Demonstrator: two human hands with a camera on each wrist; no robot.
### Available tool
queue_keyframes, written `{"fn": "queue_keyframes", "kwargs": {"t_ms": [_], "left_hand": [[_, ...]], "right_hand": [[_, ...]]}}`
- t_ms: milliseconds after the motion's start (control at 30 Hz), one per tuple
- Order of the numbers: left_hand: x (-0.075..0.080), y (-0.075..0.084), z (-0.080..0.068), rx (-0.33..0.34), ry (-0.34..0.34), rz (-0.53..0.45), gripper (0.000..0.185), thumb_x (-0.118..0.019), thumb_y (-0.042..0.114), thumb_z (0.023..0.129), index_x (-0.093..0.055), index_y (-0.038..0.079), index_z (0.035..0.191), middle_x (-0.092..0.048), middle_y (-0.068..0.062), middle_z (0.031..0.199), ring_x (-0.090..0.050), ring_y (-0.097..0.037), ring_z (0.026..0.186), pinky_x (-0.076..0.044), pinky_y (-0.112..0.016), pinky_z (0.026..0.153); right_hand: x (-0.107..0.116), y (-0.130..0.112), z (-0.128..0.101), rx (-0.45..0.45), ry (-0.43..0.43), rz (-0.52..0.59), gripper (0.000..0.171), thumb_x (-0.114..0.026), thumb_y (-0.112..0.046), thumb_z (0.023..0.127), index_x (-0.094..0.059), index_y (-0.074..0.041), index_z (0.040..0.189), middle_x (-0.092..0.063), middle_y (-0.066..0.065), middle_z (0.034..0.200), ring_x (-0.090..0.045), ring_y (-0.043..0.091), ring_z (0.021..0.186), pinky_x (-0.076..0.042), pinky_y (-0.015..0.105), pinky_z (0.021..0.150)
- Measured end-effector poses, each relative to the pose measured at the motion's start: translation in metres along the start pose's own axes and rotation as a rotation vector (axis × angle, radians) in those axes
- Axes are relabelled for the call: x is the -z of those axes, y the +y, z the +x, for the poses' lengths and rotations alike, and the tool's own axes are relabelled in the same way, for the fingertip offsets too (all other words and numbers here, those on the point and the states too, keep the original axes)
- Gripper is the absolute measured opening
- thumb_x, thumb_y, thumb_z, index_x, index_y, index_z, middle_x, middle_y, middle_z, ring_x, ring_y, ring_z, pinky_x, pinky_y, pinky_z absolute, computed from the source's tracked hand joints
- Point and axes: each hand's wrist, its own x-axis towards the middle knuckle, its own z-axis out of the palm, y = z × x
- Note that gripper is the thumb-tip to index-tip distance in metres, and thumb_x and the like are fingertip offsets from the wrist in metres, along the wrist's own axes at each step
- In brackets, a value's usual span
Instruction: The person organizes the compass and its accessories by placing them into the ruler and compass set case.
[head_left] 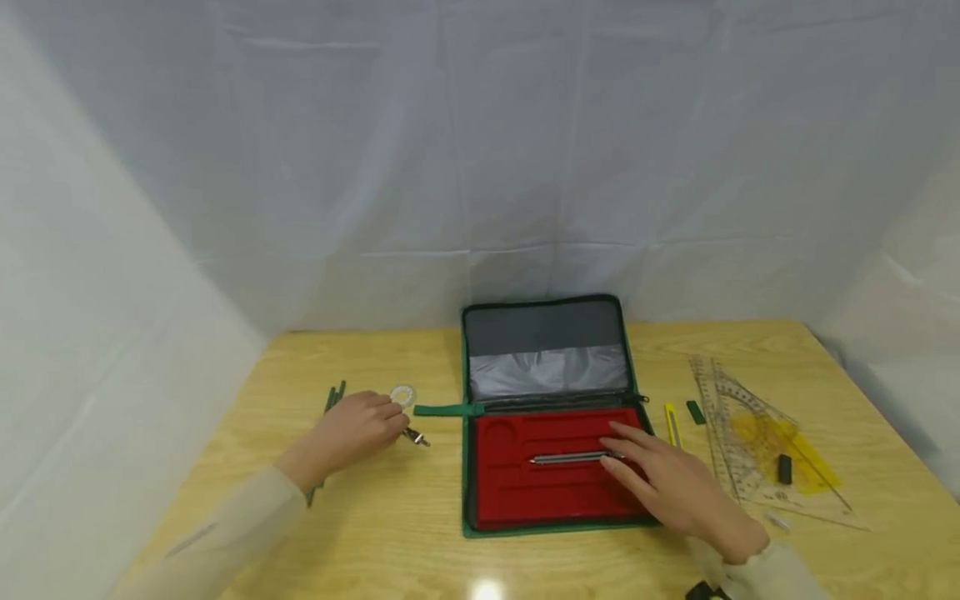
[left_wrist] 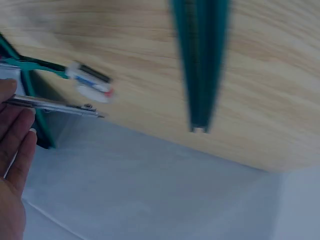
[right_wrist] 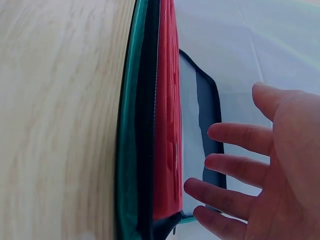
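Note:
My left hand (head_left: 360, 429) pinches a slim metal drawing compass (left_wrist: 60, 107), its pointed end sticking out past the fingertips. It is held over the table, left of an open green zip case (head_left: 467, 467). Inside the case is a red moulded tray (head_left: 555, 504) with recesses. A silver pen-like instrument (head_left: 567, 457) lies across the tray's middle. My right hand (head_left: 667, 483) hovers at the tray's right side, fingers spread and relaxed near that instrument's end. Whether they touch it I cannot tell. The right wrist view shows the right palm (right_wrist: 290, 165) holding nothing.
Green pencils (left_wrist: 202, 65) lie left of the left hand. A small clear ring-shaped item (head_left: 402, 395) sits by the case's green strap (head_left: 442, 410). To the right are a yellow cutter (head_left: 672, 423), a green eraser-like block (head_left: 696, 412), clear set squares (head_left: 723, 450) and a black block (head_left: 784, 469).

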Motion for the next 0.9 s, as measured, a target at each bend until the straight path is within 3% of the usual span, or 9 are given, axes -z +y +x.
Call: {"fn": "queue_keyframes", "kwargs": {"t_ms": [167,367,533,700,900], "left_hand": [[-0.002,0.012,0.040,-0.012,0.010,-0.049,0.020,-0.078,0.016,0.077,-0.059,0.015,0.072,-0.057,0.007,0.065,-0.053,-0.009,0.056,-0.044,-0.025,0.051],[-0.004,0.033,0.098,0.025,-0.077,-0.170,0.015,-0.076,0.026,0.080,-0.062,0.019,0.078,-0.060,0.007,0.071,-0.058,-0.012,0.057,-0.046,-0.029,0.048],[-0.008,0.051,0.142,0.015,-0.129,-0.175,0.013,-0.072,0.034,0.084,-0.066,0.022,0.086,-0.063,0.008,0.078,-0.060,-0.010,0.062,-0.047,-0.028,0.051],[-0.017,0.069,0.172,0.016,-0.162,-0.201,0.012,-0.071,0.034,0.085,-0.068,0.026,0.093,-0.063,0.008,0.083,-0.062,-0.010,0.066,-0.048,-0.027,0.053],[-0.027,0.088,0.195,0.056,-0.197,-0.263,0.013,-0.069,0.035,0.088,-0.070,0.028,0.098,-0.064,0.008,0.087,-0.062,-0.010,0.069,-0.048,-0.028,0.054]], "right_hand": [[0.001,0.009,-0.004,-0.004,0.009,0.014,0.053,-0.037,-0.050,0.100,-0.059,-0.013,0.131,-0.043,0.009,0.144,-0.049,0.031,0.123,-0.044,0.051,0.092],[0.004,0.018,-0.008,-0.020,0.036,0.008,0.056,-0.036,-0.052,0.100,-0.059,-0.012,0.131,-0.043,0.010,0.144,-0.049,0.032,0.123,-0.045,0.052,0.090],[0.002,0.027,-0.012,-0.030,0.075,0.003,0.054,-0.037,-0.051,0.100,-0.059,-0.013,0.131,-0.044,0.009,0.144,-0.049,0.031,0.123,-0.046,0.051,0.089],[0.003,0.034,-0.019,-0.047,0.096,-0.018,0.052,-0.038,-0.049,0.100,-0.059,-0.013,0.132,-0.045,0.011,0.143,-0.051,0.034,0.121,-0.045,0.053,0.089],[0.007,0.041,-0.028,-0.070,0.111,-0.035,0.052,-0.039,-0.048,0.100,-0.058,-0.011,0.132,-0.046,0.012,0.141,-0.052,0.035,0.119,-0.046,0.054,0.087]]}}
